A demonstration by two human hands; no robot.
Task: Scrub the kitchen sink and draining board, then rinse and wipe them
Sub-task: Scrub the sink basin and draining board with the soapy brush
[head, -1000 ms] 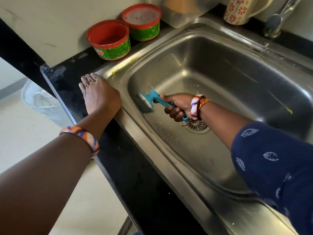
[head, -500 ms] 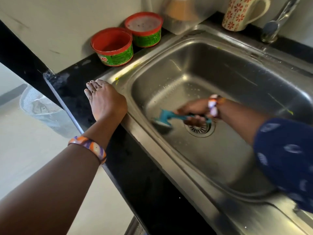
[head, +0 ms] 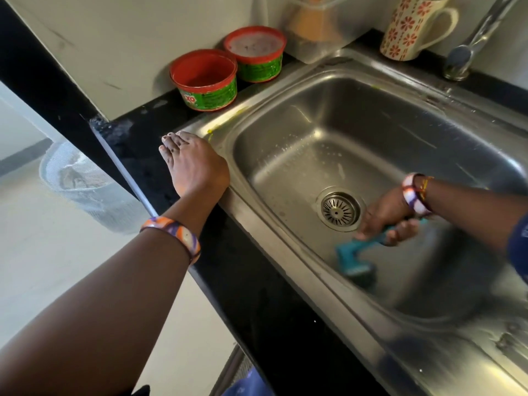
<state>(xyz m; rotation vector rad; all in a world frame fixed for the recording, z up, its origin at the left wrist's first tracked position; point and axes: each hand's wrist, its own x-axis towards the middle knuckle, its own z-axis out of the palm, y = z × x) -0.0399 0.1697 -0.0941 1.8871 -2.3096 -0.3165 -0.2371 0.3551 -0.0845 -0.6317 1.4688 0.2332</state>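
1. Left arm (head: 120,295): bare, w/ orange, purple & white bangle (head: 174,234).
2. Right wrist: white & purple bangle (head: 411,195) + red-yellow thread (head: 423,187).
3. Right sleeve (head: 518,244): dark blue.

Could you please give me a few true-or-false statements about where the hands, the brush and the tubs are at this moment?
1. The right hand grips the teal brush inside the sink. True.
2. The brush head covers the drain strainer. False: the strainer is exposed, with the brush at the near side of it.
3. The left hand rests flat by the sink's left rim. True.
4. Both red tubs stand in the basin. False: the nearer tub and the farther tub stand on the black counter by the wall.
5. The floral mug stands beside the tap. True.
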